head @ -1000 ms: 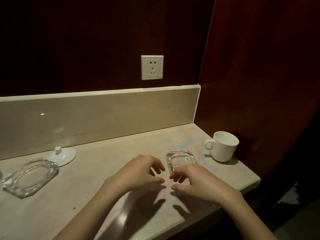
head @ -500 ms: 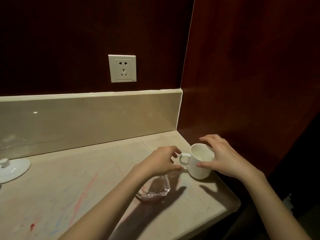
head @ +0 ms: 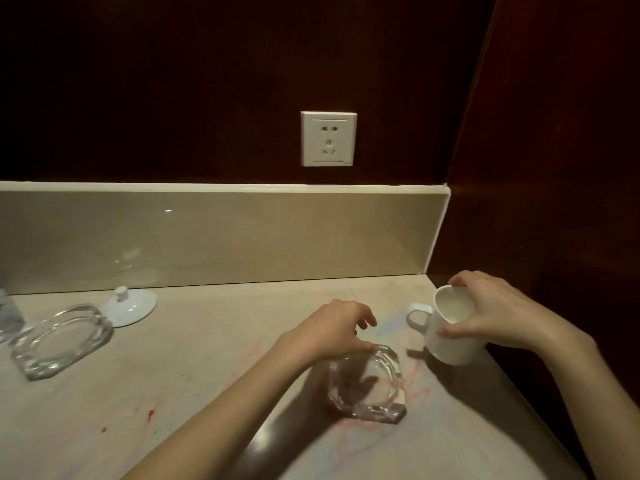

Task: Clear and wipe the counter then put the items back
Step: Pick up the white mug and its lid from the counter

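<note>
My right hand point(head: 498, 311) grips a white mug point(head: 450, 336) by its rim, tilted and lifted off the beige counter point(head: 194, 358) near the right wall. My left hand point(head: 334, 329) holds a small glass ashtray point(head: 369, 384) at its upper edge, tipped up on its side with its lower edge close to the counter. The counter bears red and blue smears around the ashtray.
A larger glass tray point(head: 60, 339) and a white lid point(head: 130, 306) lie at the left. A clear object point(head: 8, 313) shows at the left edge. A wall socket point(head: 328, 138) sits above the backsplash. Dark wood panelling closes the right side; the counter's front edge runs lower right.
The view has swung back left, bringing the glass tray and lid into sight. The mug is now tilted and raised in my right hand, and the ashtray is tipped up by my left.
</note>
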Available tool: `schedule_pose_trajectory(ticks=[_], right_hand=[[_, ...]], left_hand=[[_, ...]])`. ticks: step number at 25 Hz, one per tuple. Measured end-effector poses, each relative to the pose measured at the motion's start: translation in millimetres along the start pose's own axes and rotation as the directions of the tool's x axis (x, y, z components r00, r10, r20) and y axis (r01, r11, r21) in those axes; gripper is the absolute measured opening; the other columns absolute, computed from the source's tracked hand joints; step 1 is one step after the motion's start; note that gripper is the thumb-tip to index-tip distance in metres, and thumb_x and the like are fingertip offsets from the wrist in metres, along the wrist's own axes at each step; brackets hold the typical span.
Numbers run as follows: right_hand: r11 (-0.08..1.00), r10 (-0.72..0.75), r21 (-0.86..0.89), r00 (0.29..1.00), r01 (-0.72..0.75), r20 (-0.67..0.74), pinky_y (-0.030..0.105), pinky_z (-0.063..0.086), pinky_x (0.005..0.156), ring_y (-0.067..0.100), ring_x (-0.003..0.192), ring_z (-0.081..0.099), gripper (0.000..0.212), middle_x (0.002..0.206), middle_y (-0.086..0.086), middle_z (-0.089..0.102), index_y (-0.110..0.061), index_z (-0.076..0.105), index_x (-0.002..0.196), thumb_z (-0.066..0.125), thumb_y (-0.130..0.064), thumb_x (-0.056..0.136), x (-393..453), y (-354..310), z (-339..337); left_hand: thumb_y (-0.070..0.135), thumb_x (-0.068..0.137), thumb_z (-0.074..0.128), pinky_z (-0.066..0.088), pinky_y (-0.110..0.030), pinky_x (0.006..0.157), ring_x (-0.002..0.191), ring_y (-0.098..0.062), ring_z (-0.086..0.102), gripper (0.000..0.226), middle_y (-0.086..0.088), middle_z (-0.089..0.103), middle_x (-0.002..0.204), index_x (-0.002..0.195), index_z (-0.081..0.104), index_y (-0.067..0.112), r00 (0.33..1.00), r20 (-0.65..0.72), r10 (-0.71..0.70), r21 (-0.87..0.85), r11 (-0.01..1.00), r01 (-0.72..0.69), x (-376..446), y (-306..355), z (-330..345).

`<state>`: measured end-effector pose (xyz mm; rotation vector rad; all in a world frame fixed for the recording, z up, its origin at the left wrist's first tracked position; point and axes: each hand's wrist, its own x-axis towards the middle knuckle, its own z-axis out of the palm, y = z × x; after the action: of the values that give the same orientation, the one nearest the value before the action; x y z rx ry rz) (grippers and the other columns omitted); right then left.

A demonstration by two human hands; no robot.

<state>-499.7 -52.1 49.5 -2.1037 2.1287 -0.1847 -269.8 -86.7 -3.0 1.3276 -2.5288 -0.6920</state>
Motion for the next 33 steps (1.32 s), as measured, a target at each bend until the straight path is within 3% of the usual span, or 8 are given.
schedule_pose_trajectory(ticks=[4, 9, 16, 19, 24, 33], right_hand=[[0.977, -0.209, 0.027, 0.976, 0.21, -0.062, 0.027, 0.042, 0.081, 0.016, 0.1, 0.049, 0.076, 0.118, -0.001, 0.051, -0.017, 0.047, 0.125, 0.077, -0.052, 0.065, 20.5, -77.8, -3.0], [0.891, -0.445, 0.076, 0.894, 0.447, -0.051, 0.025, 0.039, 0.084, 0.011, 0.101, 0.045, 0.074, 0.12, -0.005, 0.05, -0.02, 0.045, 0.128, 0.073, -0.054, 0.068, 39.0, -185.8, 25.9], [0.834, -0.547, 0.094, 0.837, 0.544, 0.017, 0.021, 0.033, 0.08, 0.014, 0.11, 0.046, 0.074, 0.123, -0.003, 0.048, -0.019, 0.042, 0.131, 0.071, -0.05, 0.071, 55.1, -278.2, 71.8], [0.845, -0.532, 0.083, 0.847, 0.528, 0.029, 0.02, 0.031, 0.078, 0.012, 0.107, 0.045, 0.074, 0.123, -0.003, 0.048, -0.019, 0.042, 0.132, 0.071, -0.051, 0.071, 57.2, -290.2, 79.7], [0.878, -0.476, 0.075, 0.879, 0.473, 0.02, 0.021, 0.032, 0.079, 0.014, 0.108, 0.046, 0.074, 0.123, -0.003, 0.049, -0.018, 0.043, 0.131, 0.071, -0.051, 0.07, 55.7, -293.9, 81.5], [0.91, -0.411, 0.068, 0.911, 0.409, 0.025, 0.025, 0.04, 0.088, 0.016, 0.11, 0.048, 0.079, 0.123, -0.004, 0.046, -0.019, 0.04, 0.135, 0.073, -0.048, 0.07, 44.4, -304.0, 85.2]], left_hand=[[0.032, 0.082, 0.071, 0.049, -0.03, 0.089, 0.1, -0.017, 0.062, 0.04, -0.001, 0.065, 0.116, 0.118, 0.063, 0.018, 0.99, -0.072, -0.125, -0.022, 0.992, 0.123, -39.1, -54.4, -32.7], [0.032, 0.081, 0.071, 0.049, -0.027, 0.086, 0.095, -0.014, 0.064, 0.035, 0.003, 0.066, 0.111, 0.114, 0.064, 0.02, 0.931, -0.173, -0.322, -0.039, 0.947, 0.32, -103.2, -139.2, -83.1], [0.023, 0.086, 0.061, 0.045, -0.033, 0.093, 0.117, -0.023, 0.055, 0.037, -0.003, 0.06, 0.127, 0.123, 0.058, 0.019, 0.771, -0.398, -0.497, 0.115, 0.807, 0.579, -141.5, -256.2, -133.1], [0.021, 0.087, 0.06, 0.047, -0.033, 0.092, 0.115, -0.026, 0.057, 0.035, -0.005, 0.063, 0.123, 0.121, 0.061, 0.017, 0.785, -0.382, -0.487, 0.153, 0.805, 0.573, -132.6, -278.9, -135.9], [0.014, 0.082, 0.063, 0.045, -0.029, 0.076, 0.096, -0.027, 0.064, 0.018, -0.003, 0.07, 0.096, 0.098, 0.071, 0.019, 0.82, -0.34, -0.46, 0.172, 0.827, 0.535, -119.0, -292.1, -131.6], [0.011, 0.083, 0.069, 0.052, -0.032, 0.082, 0.093, -0.026, 0.065, 0.013, -0.007, 0.071, 0.096, 0.094, 0.075, 0.015, 0.874, -0.345, -0.342, 0.152, 0.899, 0.412, -126.8, -283.8, -145.2]])
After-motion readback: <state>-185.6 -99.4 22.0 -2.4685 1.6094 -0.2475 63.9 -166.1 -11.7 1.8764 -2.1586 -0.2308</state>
